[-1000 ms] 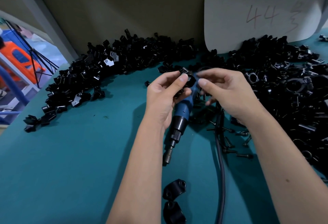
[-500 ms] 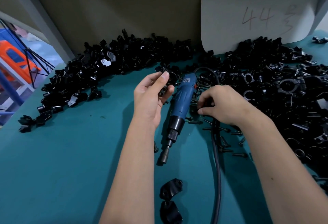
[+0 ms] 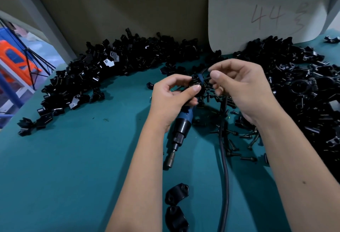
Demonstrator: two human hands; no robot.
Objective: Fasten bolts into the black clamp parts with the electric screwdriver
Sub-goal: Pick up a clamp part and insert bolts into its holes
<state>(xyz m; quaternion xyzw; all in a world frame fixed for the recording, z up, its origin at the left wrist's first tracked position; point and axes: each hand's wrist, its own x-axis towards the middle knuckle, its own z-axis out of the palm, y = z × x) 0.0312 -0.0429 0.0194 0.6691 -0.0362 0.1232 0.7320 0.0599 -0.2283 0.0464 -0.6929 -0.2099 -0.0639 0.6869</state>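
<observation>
The left hand holds a black clamp part pinched between curled fingers and thumb, raised above the table. The right hand has its fingertips pinched together just right of that part; a bolt between them cannot be made out. The electric screwdriver lies on the table directly below the left hand, bit end toward the viewer, with its black cable running alongside. Loose bolts lie scattered right of the cable. Two clamp halves lie near the front edge. Heaps of clamp parts line the rear of the table.
</observation>
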